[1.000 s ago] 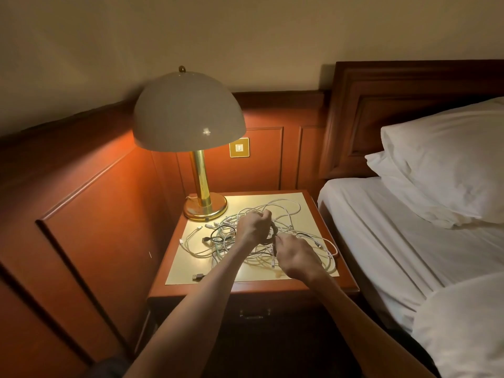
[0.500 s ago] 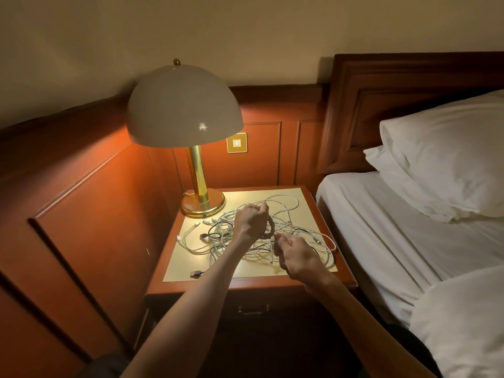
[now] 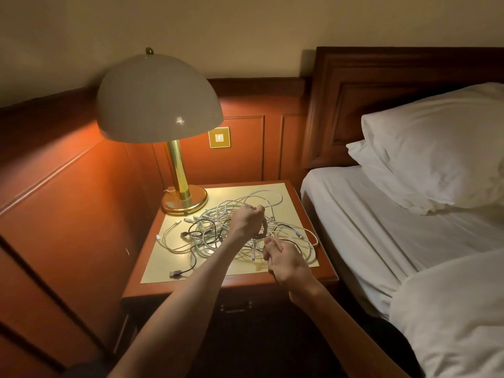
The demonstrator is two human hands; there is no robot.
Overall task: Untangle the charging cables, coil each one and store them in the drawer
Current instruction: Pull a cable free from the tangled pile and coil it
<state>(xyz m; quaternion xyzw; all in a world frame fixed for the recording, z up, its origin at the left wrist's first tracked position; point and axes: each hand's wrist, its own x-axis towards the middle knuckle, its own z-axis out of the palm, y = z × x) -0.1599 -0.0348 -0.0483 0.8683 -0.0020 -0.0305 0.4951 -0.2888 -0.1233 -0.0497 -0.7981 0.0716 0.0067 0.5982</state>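
Note:
A tangle of white and black charging cables (image 3: 218, 227) lies spread over the nightstand top (image 3: 286, 197). My left hand (image 3: 246, 221) is fisted above the middle of the heap and grips a dark coiled cable (image 3: 263, 230) that loops out below the fist. My right hand (image 3: 283, 260) hovers near the front right of the heap, fingers curled, pinching a thin cable strand. A black cable with a USB plug (image 3: 176, 273) trails to the front left. The drawer (image 3: 236, 306) below the top is closed, its handle showing in shadow.
A brass lamp (image 3: 181, 197) with a domed shade (image 3: 158, 102) stands at the back left of the nightstand. Wood panelling runs along the left and back. The bed (image 3: 381, 230) with white pillows (image 3: 436, 148) sits right beside the nightstand.
My left hand has stayed fisted on the dark cable over the heap. My right hand has drawn slightly toward me and away from the left hand.

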